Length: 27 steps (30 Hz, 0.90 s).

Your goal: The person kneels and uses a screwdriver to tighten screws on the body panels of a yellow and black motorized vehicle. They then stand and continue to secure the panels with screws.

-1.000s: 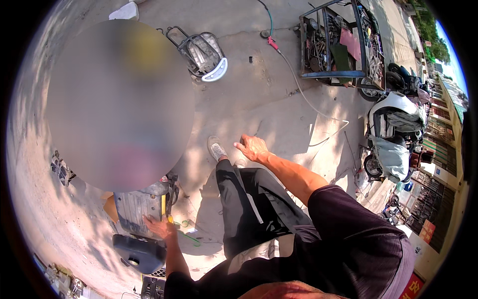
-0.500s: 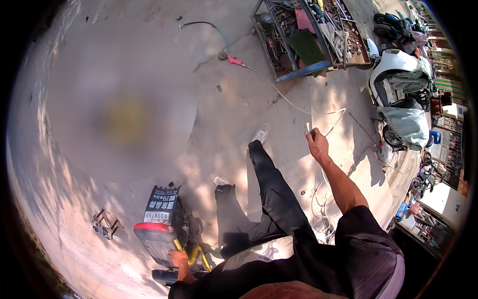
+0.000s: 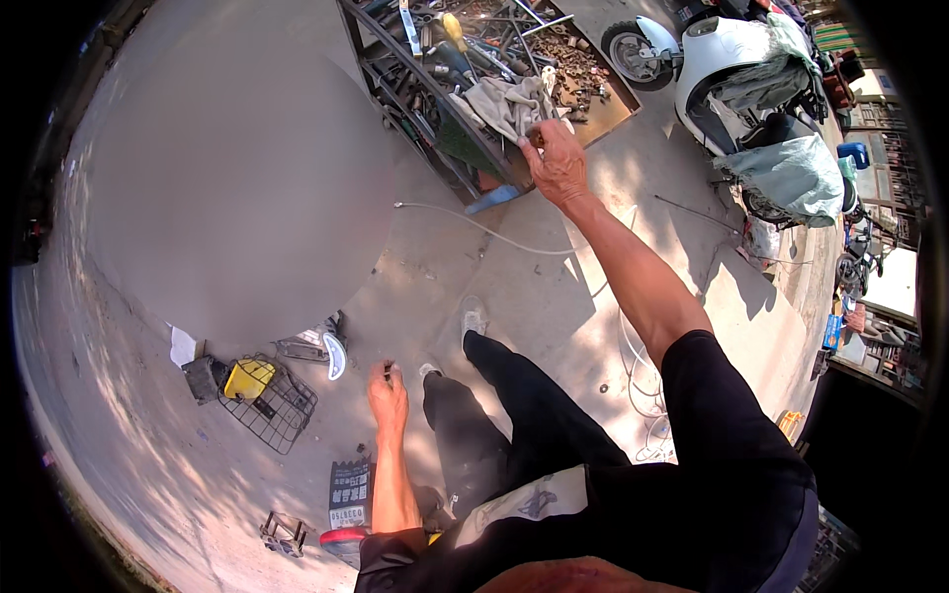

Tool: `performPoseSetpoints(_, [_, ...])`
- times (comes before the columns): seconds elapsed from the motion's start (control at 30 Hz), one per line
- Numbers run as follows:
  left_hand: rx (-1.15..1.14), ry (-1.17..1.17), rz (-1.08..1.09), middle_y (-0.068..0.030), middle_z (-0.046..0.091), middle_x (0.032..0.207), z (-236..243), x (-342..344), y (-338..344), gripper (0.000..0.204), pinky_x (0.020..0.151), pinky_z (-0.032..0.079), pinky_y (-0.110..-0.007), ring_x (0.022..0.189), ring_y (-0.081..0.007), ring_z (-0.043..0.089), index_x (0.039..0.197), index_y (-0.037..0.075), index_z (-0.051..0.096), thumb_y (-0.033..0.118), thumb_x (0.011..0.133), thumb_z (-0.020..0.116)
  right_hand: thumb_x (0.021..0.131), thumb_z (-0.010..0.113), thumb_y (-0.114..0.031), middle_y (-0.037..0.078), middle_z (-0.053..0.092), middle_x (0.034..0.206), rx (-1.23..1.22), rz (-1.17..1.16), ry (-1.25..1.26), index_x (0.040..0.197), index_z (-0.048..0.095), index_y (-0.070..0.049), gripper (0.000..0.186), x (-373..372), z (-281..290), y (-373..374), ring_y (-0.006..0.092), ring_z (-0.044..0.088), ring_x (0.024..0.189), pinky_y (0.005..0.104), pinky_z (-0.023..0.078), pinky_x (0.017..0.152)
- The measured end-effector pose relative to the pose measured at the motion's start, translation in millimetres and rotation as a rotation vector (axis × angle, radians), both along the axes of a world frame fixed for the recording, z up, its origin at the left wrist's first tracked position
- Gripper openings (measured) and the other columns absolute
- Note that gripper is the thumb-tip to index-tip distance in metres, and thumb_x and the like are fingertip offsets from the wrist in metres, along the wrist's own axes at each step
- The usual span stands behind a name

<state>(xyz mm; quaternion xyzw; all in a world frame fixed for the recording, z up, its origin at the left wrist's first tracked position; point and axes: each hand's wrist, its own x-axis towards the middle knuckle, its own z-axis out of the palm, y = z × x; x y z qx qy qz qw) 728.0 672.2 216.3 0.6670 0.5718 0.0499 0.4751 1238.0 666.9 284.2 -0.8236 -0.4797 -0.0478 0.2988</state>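
Observation:
My right hand (image 3: pixel 558 166) reaches over the near edge of a tool cart (image 3: pixel 615 127), its fingers curled beside a crumpled grey rag (image 3: pixel 509 104). A small pale bit shows by the fingertips; what they grip is too small to tell. My left hand (image 3: pixel 388 397) is raised in front of my left leg, fingers closed around something small and dark that I cannot make out. Loose nuts, bolts and tools, including a yellow-handled screwdriver (image 3: pixel 455 32), fill the cart. Below my left forearm sit a black box with white print (image 3: pixel 350 491) and a red-edged part (image 3: pixel 343 536).
A white scooter (image 3: pixel 727 49) with grey-green covers stands right of the cart. A pale hose (image 3: pixel 494 232) crosses the floor and coils (image 3: pixel 647 400) beside my right leg. A wire basket (image 3: pixel 282 410) with a yellow item lies at left, near a small metal frame (image 3: pixel 283 534). A blurred patch hides the upper left.
My right hand has moved up and left from above the hose to the cart's rag. My left hand has left the yellow part beside the black box and risen forward. The view has shifted.

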Motion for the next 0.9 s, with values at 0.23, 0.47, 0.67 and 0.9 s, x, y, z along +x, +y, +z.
performPoseSetpoints(0.23, [0.573, -0.378, -0.539, -0.0127, 0.07, 0.109, 90, 283, 142, 0.017, 0.091, 0.054, -0.042, 0.107, -0.0345, 0.067, 0.112, 0.003, 0.072, 0.001, 0.095, 0.069, 0.095, 0.073, -0.029, 0.013, 0.069, 0.095, -0.119, -0.091, 0.363, 0.099, 0.064, -0.008, 0.024, -8, -45, 33, 0.0369, 0.069, 0.095, 0.05, 0.055, 0.084])
performPoseSetpoints(0.47, [0.721, -0.48, -0.807, -0.0087, 0.07, 0.105, 101, 501, 165, 0.013, 0.089, 0.054, -0.042, 0.102, -0.031, 0.065, 0.105, 0.004, 0.078, 0.009, 0.093, 0.077, 0.094, 0.073, -0.029, 0.012, 0.071, 0.096, -0.153, -0.109, 0.53, 0.099, 0.065, -0.009, 0.022, -7, -43, 27, 0.0368, 0.07, 0.095, 0.0495, 0.057, 0.082])
performPoseSetpoints(0.67, [0.86, -0.401, -0.995, -0.0066, 0.068, 0.101, 59, 616, 175, 0.014, 0.089, 0.052, -0.042, 0.104, -0.0288, 0.062, 0.102, 0.009, 0.082, 0.015, 0.09, 0.079, 0.091, 0.075, -0.027, 0.014, 0.068, 0.09, -0.136, -0.107, 0.49, 0.095, 0.064, -0.008, 0.022, -4, -49, 27, 0.0366, 0.069, 0.092, 0.0493, 0.057, 0.082])
performPoseSetpoints(0.9, [0.933, -0.354, -1.19, -0.01, 0.062, 0.138, 16, 663, 173, 0.036, 0.107, 0.046, -0.046, 0.13, -0.0324, 0.057, 0.125, 0.012, 0.074, 0.02, 0.09, 0.077, 0.088, 0.077, -0.025, 0.012, 0.067, 0.089, -0.106, -0.115, 0.491, 0.093, 0.064, -0.008, 0.022, -1, -47, 27, 0.0341, 0.068, 0.089, 0.0457, 0.057, 0.08])
